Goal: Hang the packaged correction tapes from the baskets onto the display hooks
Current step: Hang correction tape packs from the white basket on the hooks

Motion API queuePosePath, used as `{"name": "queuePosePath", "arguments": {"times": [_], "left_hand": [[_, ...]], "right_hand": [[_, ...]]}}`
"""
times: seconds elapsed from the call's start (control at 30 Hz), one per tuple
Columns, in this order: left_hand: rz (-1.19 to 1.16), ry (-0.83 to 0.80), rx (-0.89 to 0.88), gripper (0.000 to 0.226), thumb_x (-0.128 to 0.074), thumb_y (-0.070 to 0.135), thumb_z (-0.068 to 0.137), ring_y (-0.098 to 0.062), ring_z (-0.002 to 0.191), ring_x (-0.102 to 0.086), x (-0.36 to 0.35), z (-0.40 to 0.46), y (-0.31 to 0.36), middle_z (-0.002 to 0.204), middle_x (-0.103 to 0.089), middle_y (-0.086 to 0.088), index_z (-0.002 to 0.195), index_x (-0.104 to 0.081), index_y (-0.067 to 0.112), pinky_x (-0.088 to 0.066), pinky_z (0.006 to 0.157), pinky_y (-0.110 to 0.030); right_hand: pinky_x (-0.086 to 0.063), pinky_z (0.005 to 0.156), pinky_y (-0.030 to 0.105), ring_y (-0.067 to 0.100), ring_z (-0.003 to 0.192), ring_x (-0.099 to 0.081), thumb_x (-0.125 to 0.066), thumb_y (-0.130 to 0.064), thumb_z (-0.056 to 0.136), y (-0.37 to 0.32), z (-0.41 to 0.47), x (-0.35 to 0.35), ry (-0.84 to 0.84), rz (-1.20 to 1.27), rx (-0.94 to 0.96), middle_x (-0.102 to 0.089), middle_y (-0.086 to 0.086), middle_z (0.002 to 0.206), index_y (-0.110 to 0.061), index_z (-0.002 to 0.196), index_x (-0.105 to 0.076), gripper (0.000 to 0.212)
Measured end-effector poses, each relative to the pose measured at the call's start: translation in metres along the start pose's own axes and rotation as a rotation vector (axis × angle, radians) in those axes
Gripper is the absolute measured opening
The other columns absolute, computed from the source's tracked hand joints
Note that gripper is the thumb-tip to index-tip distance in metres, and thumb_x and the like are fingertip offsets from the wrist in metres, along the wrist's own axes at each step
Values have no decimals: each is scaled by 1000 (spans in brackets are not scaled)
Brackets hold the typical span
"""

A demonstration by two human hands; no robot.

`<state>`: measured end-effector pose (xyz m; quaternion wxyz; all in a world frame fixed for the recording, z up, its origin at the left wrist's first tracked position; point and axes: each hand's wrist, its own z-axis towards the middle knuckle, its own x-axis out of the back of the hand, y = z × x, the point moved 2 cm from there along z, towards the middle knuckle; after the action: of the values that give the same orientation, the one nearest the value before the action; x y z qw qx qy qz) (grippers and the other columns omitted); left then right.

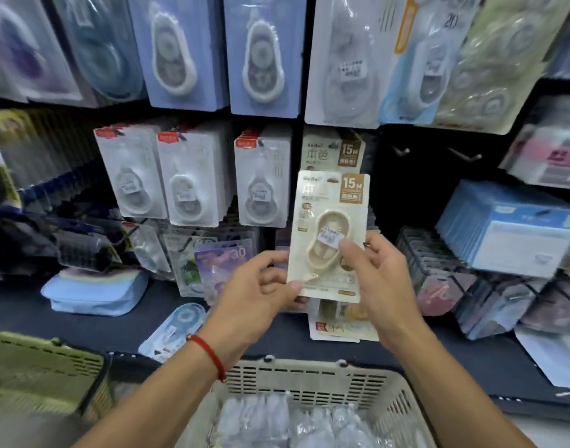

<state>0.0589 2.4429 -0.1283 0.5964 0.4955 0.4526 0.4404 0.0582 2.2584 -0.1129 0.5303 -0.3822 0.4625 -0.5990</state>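
Fingers point(350, 250) of right hand point(379, 279) & left hand point(261, 286) pinch one cream correction tape pack point(328, 234), held upright in front of the display wall. Same kind of pack point(333, 150) hangs just behind it. Two bare hooks point(401, 151) stick out to the right. Near, a gray basket point(309, 379) holds more clear packs.

Looked forward and down from head height, close to the display wall point(406, 195); near basket point(309, 379) at bottom edge, far hooks point(464, 155) ahead, upper right.
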Motion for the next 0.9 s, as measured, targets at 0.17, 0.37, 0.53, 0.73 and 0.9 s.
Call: {"name": "queuePosePath", "arguments": {"times": [0.17,0.37,0.53,0.73,0.9], "left_hand": [[-63,61,-86,28,-64,-15,94,-22,71,-76,-6,10,4,80,-78,-8,114,-67,5,-64,70,-30],[-54,56,-148,34,-65,-13,93,-23,73,-74,-8,34,19,89,-76,-25,124,-67,-2,-65,73,-31],[-54,23,-140,38,-68,-10,93,-24,81,-76,-10,39,14,94,-79,-20,127,-68,6,-63,75,-30],[46,17,-158,39,-71,-6,92,-25,87,-75,-5,47,11,92,-79,-16,126,-70,13,-63,88,-35],[540,172,-238,47,-75,4,91,-6,102,-66,4,53,4,115,-72,5,134,-66,19,-55,96,-23]], "right_hand": [[-61,90,61,28,98,-77,-67,-37,98,-14,17,0,-14,-1,82,-80,6,106,-19,115,-71,25],[-61,88,61,28,95,-78,-66,-45,95,-20,38,0,81,38,70,-81,5,101,-23,106,-75,27],[-59,86,67,35,94,-78,-66,-49,94,-17,45,4,87,-6,52,-80,10,98,-23,99,-75,28],[-63,75,49,20,82,-77,-62,-40,103,-20,50,3,100,-141,126,-80,2,90,-23,101,-74,21],[-53,78,25,3,97,-68,-62,-46,102,-6,58,3,185,-479,133,-73,-17,108,-30,124,-66,28]]}}
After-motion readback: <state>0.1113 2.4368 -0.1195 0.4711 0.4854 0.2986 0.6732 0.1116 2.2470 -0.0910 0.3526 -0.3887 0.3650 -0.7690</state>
